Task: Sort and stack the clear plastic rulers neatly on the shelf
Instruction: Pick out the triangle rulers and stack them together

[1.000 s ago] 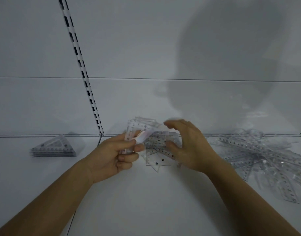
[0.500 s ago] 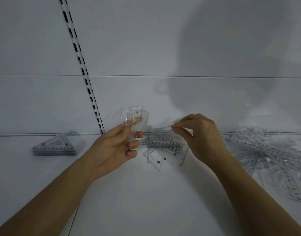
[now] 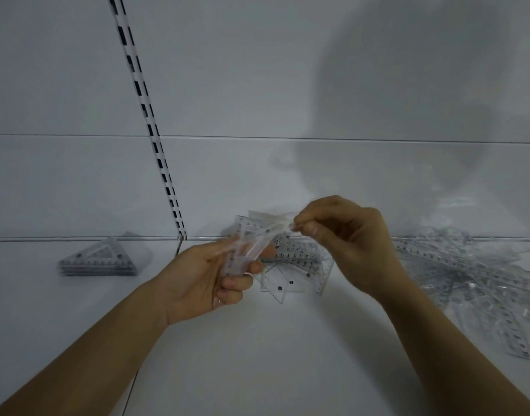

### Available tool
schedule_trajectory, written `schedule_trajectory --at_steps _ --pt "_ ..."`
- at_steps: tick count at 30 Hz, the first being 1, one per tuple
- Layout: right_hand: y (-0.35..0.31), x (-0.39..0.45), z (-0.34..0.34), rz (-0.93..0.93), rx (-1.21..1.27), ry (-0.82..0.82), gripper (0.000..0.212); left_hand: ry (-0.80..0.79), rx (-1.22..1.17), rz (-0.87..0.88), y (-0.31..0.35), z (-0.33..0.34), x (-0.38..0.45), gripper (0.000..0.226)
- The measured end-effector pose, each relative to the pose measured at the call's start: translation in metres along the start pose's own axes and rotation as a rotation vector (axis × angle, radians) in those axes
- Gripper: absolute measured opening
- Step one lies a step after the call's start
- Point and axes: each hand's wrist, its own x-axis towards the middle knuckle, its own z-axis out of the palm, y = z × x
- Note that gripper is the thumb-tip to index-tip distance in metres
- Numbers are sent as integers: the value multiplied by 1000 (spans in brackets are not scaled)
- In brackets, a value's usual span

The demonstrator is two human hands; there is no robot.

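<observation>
Loosely fanned clear rulers (image 3: 248,244) (triangular), both hands

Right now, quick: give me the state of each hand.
Left hand: closed, gripping a bunch of clear rulers.
Right hand: closed, fingertips pinching the top end of that bunch.

clear rulers (image 3: 296,265) black-numbered, white shelf (image 3: 257,355)

Head camera, single wide-angle view.
I look from head height, forward and slightly down, close onto the white shelf (image 3: 257,355) and its back panel (image 3: 257,85); both forearms enter from the lower corners. I have no second view to compare.
</observation>
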Motion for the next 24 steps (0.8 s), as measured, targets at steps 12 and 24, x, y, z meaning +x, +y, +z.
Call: schedule_trajectory --at_steps 12,24 --pt "21 -11 11 214 -642 -333 53 53 90 111 -2 -2 -2 39" --pt "22 -11 13 198 -706 -316 38 -3 -12 138 5 -7 -4 52"
